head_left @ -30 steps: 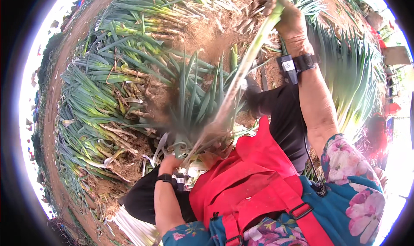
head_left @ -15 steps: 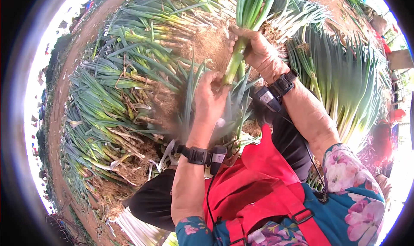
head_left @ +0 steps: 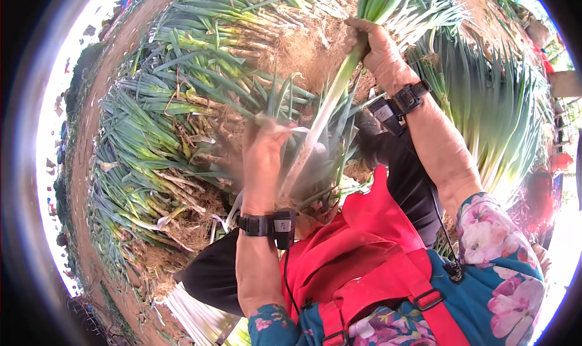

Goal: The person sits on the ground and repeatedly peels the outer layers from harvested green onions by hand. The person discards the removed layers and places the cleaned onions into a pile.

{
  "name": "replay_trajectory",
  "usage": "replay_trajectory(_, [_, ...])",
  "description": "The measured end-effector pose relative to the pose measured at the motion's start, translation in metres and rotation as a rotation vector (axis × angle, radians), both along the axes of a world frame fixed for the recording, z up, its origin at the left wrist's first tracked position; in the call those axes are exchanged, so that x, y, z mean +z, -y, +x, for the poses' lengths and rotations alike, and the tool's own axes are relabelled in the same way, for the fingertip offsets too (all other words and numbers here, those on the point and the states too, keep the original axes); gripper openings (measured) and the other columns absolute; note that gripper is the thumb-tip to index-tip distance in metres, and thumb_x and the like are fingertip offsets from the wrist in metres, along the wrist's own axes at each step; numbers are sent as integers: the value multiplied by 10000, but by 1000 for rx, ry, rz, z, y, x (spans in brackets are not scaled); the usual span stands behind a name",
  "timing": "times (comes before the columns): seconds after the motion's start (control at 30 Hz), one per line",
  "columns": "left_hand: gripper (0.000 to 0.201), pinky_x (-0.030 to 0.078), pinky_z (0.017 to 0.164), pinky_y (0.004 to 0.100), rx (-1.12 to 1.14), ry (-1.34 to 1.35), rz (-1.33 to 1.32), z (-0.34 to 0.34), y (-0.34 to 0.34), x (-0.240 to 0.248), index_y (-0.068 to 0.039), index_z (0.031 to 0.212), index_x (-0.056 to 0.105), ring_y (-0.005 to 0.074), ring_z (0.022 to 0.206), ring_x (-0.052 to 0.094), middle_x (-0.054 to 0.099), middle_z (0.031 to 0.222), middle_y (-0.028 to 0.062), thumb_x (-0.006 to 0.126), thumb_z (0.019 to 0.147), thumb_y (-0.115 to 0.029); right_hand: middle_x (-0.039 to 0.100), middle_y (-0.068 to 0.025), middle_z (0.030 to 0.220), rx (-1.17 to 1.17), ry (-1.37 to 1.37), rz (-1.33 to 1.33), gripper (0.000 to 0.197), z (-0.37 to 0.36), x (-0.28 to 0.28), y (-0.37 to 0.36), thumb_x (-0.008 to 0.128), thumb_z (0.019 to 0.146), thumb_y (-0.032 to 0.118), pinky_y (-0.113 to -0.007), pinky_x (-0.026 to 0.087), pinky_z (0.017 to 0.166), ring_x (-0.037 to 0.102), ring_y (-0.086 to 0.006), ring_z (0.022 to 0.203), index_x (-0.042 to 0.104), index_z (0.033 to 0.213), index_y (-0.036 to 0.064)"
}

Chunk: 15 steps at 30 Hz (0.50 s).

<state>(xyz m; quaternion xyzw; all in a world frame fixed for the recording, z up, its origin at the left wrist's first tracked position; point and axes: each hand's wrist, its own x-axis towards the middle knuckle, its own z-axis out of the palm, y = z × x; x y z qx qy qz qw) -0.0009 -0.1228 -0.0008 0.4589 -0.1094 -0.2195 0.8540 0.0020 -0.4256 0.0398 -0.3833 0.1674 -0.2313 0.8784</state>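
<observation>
My right hand [head_left: 381, 54] is closed round a long green onion [head_left: 330, 100] just below its leaves. The onion slants from upper right to lower left. Its long white shank is bare of any hand, and the lower end blurs near my red apron. Left of the shank is my left hand [head_left: 262, 155], smeared by motion, its fingers drawn together. A thin pale strip of onion skin [head_left: 298, 129] runs from those fingertips toward the shank. Whether the strip is still attached to the onion cannot be made out.
Heaps of unpeeled green onions [head_left: 145, 128] with dry roots curve along the left and far side. Cleaner onions [head_left: 485, 109] stand in a dense row at right. White shanks [head_left: 197, 312] lie by my left knee. Bare soil [head_left: 88, 146] edges the left.
My right hand has moved the onion up and to the right. My left hand has pulled away from the stalk toward the left, and the white shank now shows in full.
</observation>
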Motion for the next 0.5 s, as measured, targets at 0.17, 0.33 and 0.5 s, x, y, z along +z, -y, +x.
replay_trajectory(0.17, [105,519,809,367,-29,-66,100,16,-54,-36,-81,982,605,165,693,516,567,854,21,617,1007,-182,509,-7,636,-2,18,67,126,4,-13,14,661,911,98,-312,438,527,486,-130,537,570,939,15])
replay_trajectory(0.33, [282,503,782,401,-46,928,974,-3,-62,-37,-34,1040,662,289,846,638,663,971,106,643,975,-307,494,-5,648,-56,-30,21,113,5,-17,9,650,919,92,-305,422,526,473,-124,542,568,938,17])
replay_trajectory(0.5, [283,498,818,453,-182,1032,1345,-12,-88,-48,-62,1053,688,390,958,646,694,978,155,637,945,-318,505,-1,637,-67,22,10,133,1,-17,25,687,894,111,-294,428,524,478,-111,544,589,929,29])
